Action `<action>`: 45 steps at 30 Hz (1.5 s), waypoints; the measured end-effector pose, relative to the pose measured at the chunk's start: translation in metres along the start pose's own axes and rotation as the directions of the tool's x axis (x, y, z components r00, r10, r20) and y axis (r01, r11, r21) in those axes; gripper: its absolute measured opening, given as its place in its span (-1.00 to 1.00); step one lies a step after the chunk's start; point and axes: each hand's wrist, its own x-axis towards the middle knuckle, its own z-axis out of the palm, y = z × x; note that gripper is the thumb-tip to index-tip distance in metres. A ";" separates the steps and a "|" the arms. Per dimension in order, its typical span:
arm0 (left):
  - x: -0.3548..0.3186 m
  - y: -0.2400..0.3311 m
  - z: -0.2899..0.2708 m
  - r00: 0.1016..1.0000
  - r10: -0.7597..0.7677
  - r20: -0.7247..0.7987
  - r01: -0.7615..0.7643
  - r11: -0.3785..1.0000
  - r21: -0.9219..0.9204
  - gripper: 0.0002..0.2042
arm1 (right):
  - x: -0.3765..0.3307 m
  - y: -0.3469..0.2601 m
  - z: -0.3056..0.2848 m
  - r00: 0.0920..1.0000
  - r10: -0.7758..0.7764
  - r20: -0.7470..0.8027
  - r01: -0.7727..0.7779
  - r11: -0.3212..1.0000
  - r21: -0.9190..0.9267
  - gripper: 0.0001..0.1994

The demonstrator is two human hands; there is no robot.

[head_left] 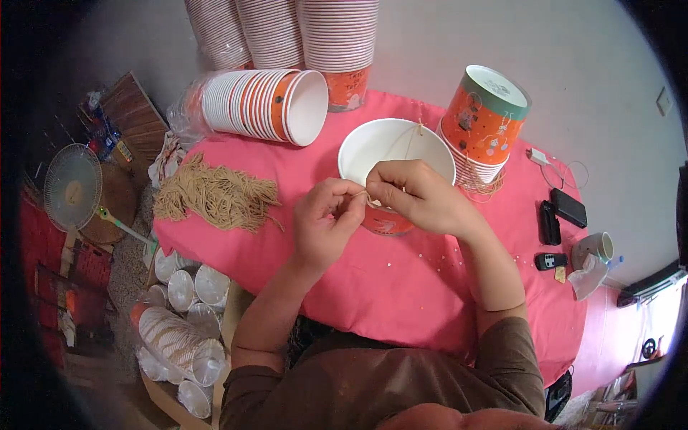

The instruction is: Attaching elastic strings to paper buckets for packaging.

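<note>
String [362,193] is pinched between my 2 hands at the near rim of the open paper bucket [395,154], which stands upright on the pink bench [401,279]. My left hand [324,218] is curled shut on the string's end, and my right hand [416,193] is closed on it too, fingertips meeting. A loop already arches over the bucket's mouth, so I judge the handle half tied. Just right, a stack of finished buckets [484,118] sits. Plenty remains: a string bundle [215,193] and nested buckets [265,104] lie to my left.
</note>
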 end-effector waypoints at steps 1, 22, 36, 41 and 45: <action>-0.001 -0.001 -0.001 1.000 -0.007 0.002 0.007 1.000 0.001 -0.90 | 0.000 0.000 0.001 0.999 0.039 0.013 -0.039 0.999 0.018 -0.83; 0.011 0.006 -0.018 0.804 -0.495 0.330 0.577 0.516 -0.633 -0.95 | 0.004 -0.008 0.012 0.949 -0.281 -0.143 0.273 0.959 -0.073 -0.89; 0.005 -0.004 -0.018 0.846 -0.469 0.252 0.521 0.628 -0.578 -0.91 | 0.004 0.002 0.008 0.886 -0.415 -0.206 0.306 0.858 -0.413 -0.89; -0.001 -0.006 -0.020 0.838 -0.489 0.241 0.540 0.685 -0.489 -0.88 | 0.006 0.003 0.003 0.870 -0.456 -0.190 0.286 0.779 -0.559 -0.87; -0.010 -0.006 -0.021 0.842 -0.482 0.243 0.531 0.660 -0.531 -0.94 | 0.007 0.006 -0.002 0.863 -0.475 -0.173 0.260 0.710 -0.654 -0.85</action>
